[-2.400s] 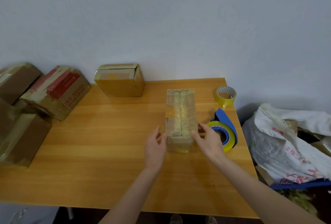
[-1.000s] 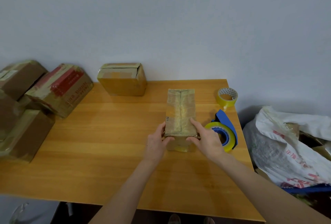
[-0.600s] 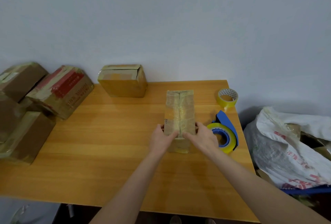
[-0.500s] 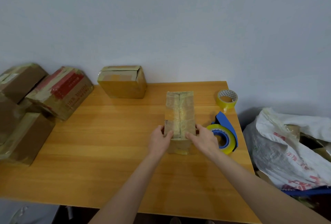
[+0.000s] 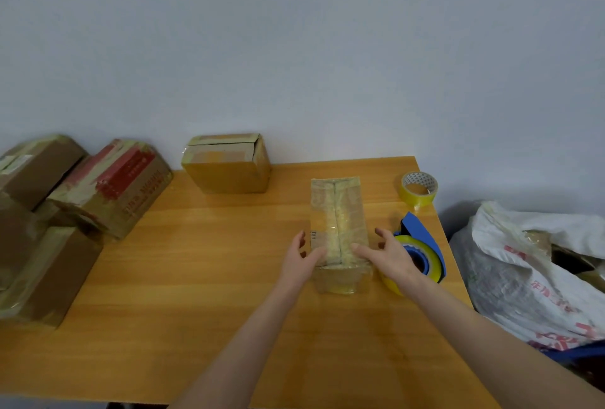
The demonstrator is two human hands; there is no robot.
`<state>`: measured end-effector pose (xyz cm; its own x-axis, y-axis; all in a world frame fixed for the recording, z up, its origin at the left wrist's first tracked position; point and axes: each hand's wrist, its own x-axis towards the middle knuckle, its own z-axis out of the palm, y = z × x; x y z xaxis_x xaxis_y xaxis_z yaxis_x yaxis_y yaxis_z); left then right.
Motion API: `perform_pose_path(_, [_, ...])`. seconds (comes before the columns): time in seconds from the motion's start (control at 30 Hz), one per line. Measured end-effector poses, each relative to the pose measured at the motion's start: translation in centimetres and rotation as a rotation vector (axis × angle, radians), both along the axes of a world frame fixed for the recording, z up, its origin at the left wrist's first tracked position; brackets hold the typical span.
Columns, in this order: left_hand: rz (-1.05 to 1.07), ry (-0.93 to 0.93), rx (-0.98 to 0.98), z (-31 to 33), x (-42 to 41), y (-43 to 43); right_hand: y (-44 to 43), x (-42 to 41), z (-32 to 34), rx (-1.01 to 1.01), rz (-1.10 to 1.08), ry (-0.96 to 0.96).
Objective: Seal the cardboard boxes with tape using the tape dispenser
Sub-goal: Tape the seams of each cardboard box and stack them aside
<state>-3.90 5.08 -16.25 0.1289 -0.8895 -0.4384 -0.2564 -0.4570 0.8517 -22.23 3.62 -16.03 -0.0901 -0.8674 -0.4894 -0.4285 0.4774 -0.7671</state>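
While left hand [image 5: 299, 259] and right hand [image 5: 391, 256] flank near end of taped box [image 5: 337, 212], both spread open, thumbs on its top, gripping nothing. Box centre frame, lengthwise away from camera.
Tape dispenser [image 5: 424, 241]: 1, blue, yellow roll, right of box, partly behind right hand.
Loose tape roll [image 5: 419, 191]: 1, upper right of table [image 5: 196, 277].
Other boxes: back box [image 5: 229, 165], 1; left-edge pile [image 5: 42, 277], at least 3.
Wood table, pale wall [image 5: 294, 48].
White bag [image 5: 523, 277] at right, cardboard scraps [image 5: 537, 238] inside.

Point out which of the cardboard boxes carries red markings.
The tilted brown cardboard box at the wooden table's left edge: its top shows a red band and red print. No other box shows red, only brown card and pale tape.
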Motion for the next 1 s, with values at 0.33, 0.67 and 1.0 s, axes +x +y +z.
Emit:
perform_pose_path(0.33, [-0.033,0.079,-0.059,2.2,2.0,-2.1,-0.2,4.4,2.6,-0.126,-0.043,-0.035])
perform_pose_path(0.67, [0.184,-0.093,-0.241,7.6,11.0,1.2,0.0,14.4,5.4,-0.23,0.114,-0.254])
perform_pose_path(1.0, [0.345,-0.279,-0.237,8.6,25.1,2.9,0.4,28.3,6.1,-0.245,0.285,-0.246])
